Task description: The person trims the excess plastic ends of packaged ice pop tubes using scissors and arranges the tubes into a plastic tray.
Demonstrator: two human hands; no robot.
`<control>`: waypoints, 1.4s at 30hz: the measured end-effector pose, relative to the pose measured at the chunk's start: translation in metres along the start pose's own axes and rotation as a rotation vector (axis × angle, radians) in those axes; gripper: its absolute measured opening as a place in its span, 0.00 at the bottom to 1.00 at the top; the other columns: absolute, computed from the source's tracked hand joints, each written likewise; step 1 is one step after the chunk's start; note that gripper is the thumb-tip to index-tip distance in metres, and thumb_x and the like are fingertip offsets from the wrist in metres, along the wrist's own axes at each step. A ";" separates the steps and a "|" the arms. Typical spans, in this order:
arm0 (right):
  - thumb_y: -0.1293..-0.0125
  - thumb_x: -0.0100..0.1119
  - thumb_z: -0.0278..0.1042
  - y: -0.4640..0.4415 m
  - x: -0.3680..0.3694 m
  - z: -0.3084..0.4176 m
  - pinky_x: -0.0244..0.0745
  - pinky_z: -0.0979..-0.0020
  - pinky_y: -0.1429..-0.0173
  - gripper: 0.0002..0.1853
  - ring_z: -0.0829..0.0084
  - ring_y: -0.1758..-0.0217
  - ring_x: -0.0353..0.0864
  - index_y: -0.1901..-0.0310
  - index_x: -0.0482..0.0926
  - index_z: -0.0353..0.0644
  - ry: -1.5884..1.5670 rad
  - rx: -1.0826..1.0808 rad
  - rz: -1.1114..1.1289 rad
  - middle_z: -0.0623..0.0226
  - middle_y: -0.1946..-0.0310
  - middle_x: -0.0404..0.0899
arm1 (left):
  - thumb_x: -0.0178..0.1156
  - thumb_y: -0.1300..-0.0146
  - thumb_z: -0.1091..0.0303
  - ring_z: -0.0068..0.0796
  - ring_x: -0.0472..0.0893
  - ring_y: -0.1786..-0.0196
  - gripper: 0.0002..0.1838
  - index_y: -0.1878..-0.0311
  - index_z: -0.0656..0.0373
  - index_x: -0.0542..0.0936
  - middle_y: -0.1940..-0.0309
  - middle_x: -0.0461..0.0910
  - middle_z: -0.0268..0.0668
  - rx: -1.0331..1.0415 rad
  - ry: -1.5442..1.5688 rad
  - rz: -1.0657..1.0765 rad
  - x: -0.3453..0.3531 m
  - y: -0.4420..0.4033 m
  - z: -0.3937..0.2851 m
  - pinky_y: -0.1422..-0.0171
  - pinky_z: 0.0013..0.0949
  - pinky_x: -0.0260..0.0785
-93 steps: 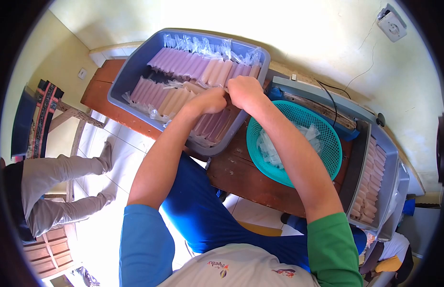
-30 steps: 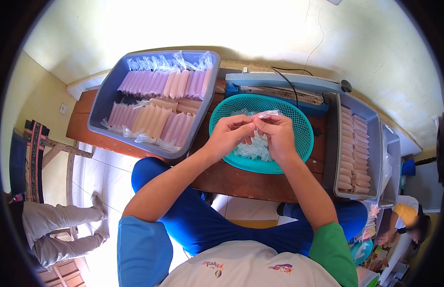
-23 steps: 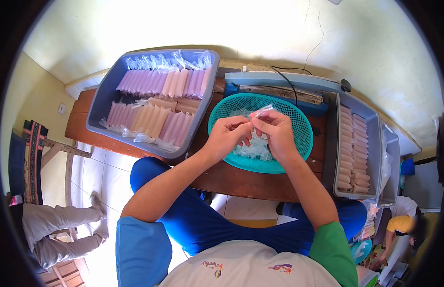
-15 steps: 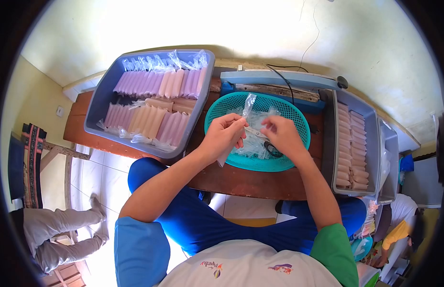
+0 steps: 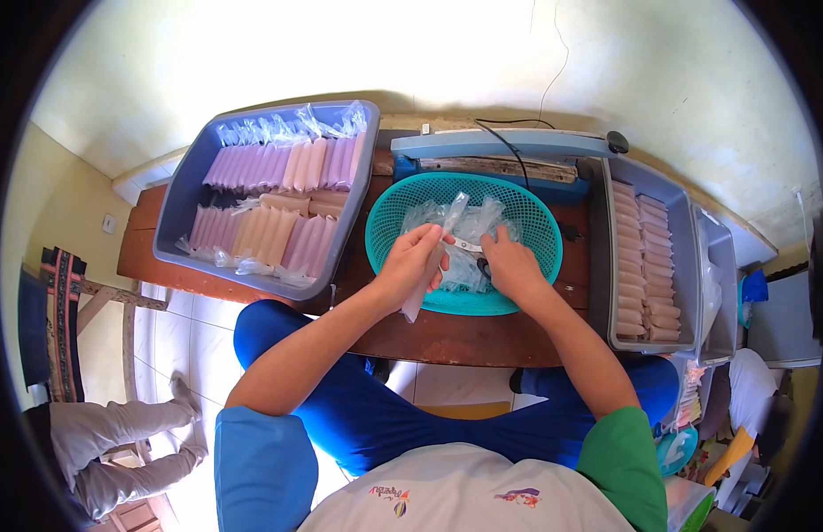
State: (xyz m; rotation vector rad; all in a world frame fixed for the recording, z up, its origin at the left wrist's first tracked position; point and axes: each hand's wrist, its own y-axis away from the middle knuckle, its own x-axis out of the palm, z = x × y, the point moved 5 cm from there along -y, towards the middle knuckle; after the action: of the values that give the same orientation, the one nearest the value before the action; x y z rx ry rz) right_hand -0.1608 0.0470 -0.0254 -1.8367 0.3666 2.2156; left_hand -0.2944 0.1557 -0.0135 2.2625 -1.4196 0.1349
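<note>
My left hand [image 5: 416, 261] is closed around a slim plastic tube bag with pale filling, like an ice pop [image 5: 415, 303]. Its filled end sticks out below the fist, while a clear loose end rises above the fingers. In my right hand [image 5: 515, 268] is a pair of scissors [image 5: 467, 245], blades pointing left toward the bag. Most of the dark handles are hidden by the fingers. Whether the blades touch the plastic I cannot tell. Both hands are over a turquoise basket [image 5: 382, 206] that holds clear plastic scraps [image 5: 464, 273].
On the left stands a grey tub [image 5: 169, 206] with rows of purple and peach filled tubes. Behind the basket is a blue bar sealer [image 5: 518, 144] with a cable. Another grey tub [image 5: 689, 257] of peach tubes stands right. People are at both sides.
My right hand has closed over the scissor handles, which showed below it before. The ice pop's lower end now shows further below my left hand. The view has shifted slightly.
</note>
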 end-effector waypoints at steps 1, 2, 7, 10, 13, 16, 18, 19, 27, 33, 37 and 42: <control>0.43 0.57 0.24 0.002 -0.005 -0.001 0.81 0.54 0.63 0.11 0.49 0.66 0.84 0.57 0.75 0.35 0.000 0.001 0.000 0.48 0.59 0.73 | 0.43 0.24 0.52 0.23 0.72 0.82 0.18 0.52 0.58 0.73 0.73 0.75 0.36 0.005 0.027 0.009 -0.001 -0.001 -0.001 0.79 0.26 0.63; 0.44 0.58 0.24 0.003 -0.011 -0.002 0.80 0.54 0.60 0.13 0.48 0.64 0.83 0.56 0.75 0.35 -0.066 -0.038 -0.007 0.47 0.59 0.74 | 0.39 0.23 0.50 0.23 0.72 0.80 0.21 0.50 0.59 0.72 0.72 0.75 0.36 0.009 0.054 0.019 -0.002 -0.002 -0.001 0.77 0.25 0.63; 0.54 0.62 0.22 0.013 -0.036 -0.018 0.77 0.56 0.53 0.25 0.47 0.62 0.81 0.49 0.75 0.38 -0.306 -0.078 0.071 0.46 0.50 0.75 | 0.39 0.24 0.57 0.24 0.74 0.73 0.22 0.41 0.64 0.70 0.70 0.76 0.38 -0.013 0.170 0.052 -0.002 0.003 -0.019 0.67 0.27 0.66; 0.56 0.62 0.22 0.029 -0.062 -0.024 0.79 0.62 0.58 0.29 0.55 0.63 0.84 0.46 0.76 0.38 -0.528 -0.036 0.143 0.48 0.52 0.77 | 0.40 0.26 0.62 0.26 0.74 0.71 0.22 0.37 0.65 0.69 0.68 0.76 0.39 0.011 0.262 0.073 -0.002 0.000 -0.023 0.62 0.30 0.67; 0.56 0.62 0.22 0.050 -0.072 -0.033 0.78 0.70 0.64 0.30 0.68 0.67 0.84 0.44 0.75 0.38 -0.725 0.098 0.246 0.55 0.55 0.77 | 0.43 0.28 0.64 0.27 0.75 0.69 0.22 0.36 0.66 0.68 0.67 0.76 0.39 0.048 0.231 0.076 -0.001 -0.011 -0.022 0.59 0.31 0.69; 0.53 0.63 0.20 0.065 -0.071 -0.041 0.76 0.77 0.69 0.30 0.78 0.72 0.81 0.43 0.75 0.36 -1.059 0.205 0.218 0.61 0.56 0.75 | 0.49 0.29 0.64 0.28 0.77 0.68 0.21 0.38 0.66 0.69 0.66 0.76 0.39 0.056 0.124 0.073 0.002 -0.026 -0.022 0.59 0.30 0.71; 0.49 0.68 0.22 0.070 -0.067 -0.042 0.74 0.78 0.72 0.28 0.80 0.76 0.78 0.43 0.74 0.34 -1.232 0.263 0.150 0.61 0.56 0.75 | 0.52 0.30 0.65 0.28 0.78 0.68 0.21 0.39 0.67 0.69 0.65 0.76 0.39 0.053 0.070 0.081 0.006 -0.032 -0.022 0.60 0.30 0.72; 0.49 0.68 0.22 0.072 -0.066 -0.042 0.74 0.78 0.72 0.28 0.80 0.76 0.78 0.43 0.74 0.34 -1.232 0.268 0.146 0.61 0.56 0.75 | 0.55 0.31 0.65 0.28 0.79 0.67 0.21 0.40 0.66 0.70 0.65 0.77 0.38 0.066 0.024 0.050 0.008 -0.033 -0.024 0.61 0.29 0.72; 0.46 0.73 0.31 0.077 -0.054 -0.035 0.71 0.79 0.76 0.27 0.82 0.78 0.77 0.45 0.76 0.34 -1.281 0.374 0.269 0.67 0.65 0.79 | 0.61 0.35 0.67 0.23 0.79 0.68 0.18 0.44 0.64 0.75 0.66 0.77 0.34 0.171 -0.225 -0.108 -0.004 -0.036 -0.019 0.64 0.26 0.71; 0.47 0.76 0.40 0.081 -0.045 -0.029 0.62 0.81 0.76 0.29 0.85 0.80 0.73 0.46 0.78 0.36 -1.266 0.392 0.306 0.72 0.75 0.79 | 0.61 0.36 0.70 0.20 0.78 0.63 0.19 0.43 0.62 0.75 0.62 0.80 0.34 0.141 -0.139 -0.114 -0.005 -0.036 -0.016 0.57 0.25 0.71; 0.48 0.77 0.42 0.079 -0.045 -0.023 0.63 0.81 0.76 0.29 0.85 0.80 0.72 0.47 0.78 0.36 -1.328 0.360 0.272 0.72 0.75 0.78 | 0.65 0.41 0.73 0.20 0.78 0.64 0.19 0.45 0.60 0.78 0.63 0.81 0.33 0.291 -0.349 -0.163 -0.005 -0.033 -0.017 0.57 0.26 0.71; 0.48 0.77 0.43 0.079 -0.040 -0.021 0.64 0.80 0.77 0.29 0.85 0.80 0.72 0.48 0.79 0.36 -1.377 0.390 0.252 0.73 0.74 0.78 | 0.68 0.45 0.72 0.21 0.78 0.63 0.20 0.47 0.56 0.81 0.64 0.81 0.34 0.327 -0.466 -0.188 -0.002 -0.028 -0.015 0.56 0.27 0.72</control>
State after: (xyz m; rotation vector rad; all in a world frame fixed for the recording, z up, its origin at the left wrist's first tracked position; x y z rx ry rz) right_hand -0.1605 -0.0352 0.0133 0.1219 0.6335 2.6757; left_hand -0.2685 0.1741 -0.0104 2.8191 -1.4761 -0.2570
